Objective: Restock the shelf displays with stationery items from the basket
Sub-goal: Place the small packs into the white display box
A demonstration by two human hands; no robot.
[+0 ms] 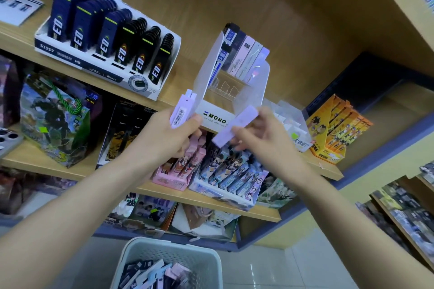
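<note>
Clearly, the right hand [265,134] pinched one lilac lead case [237,124], its long axis running from 7 to 1 o'clock. The MONO display rack [216,115] stood just beyond at 12 o'clock, nearer this hand. The left hand [169,136] curled round spare cases [179,110].

We see the upper wooden shelf [179,88] carrying a white tray of dark lead cases [105,54] at ten o'clock, a clear MONO display stand [237,94] near centre, and an orange box [333,134] at three o'clock. The shelf below [164,191] bears a printed gift bag [54,122] at nine o'clock, and pink packs [175,171] and blue illustrated packs [234,176] just below centre. At six o'clock a pale basket [164,253] stands on the tiled floor [270,270].
</note>
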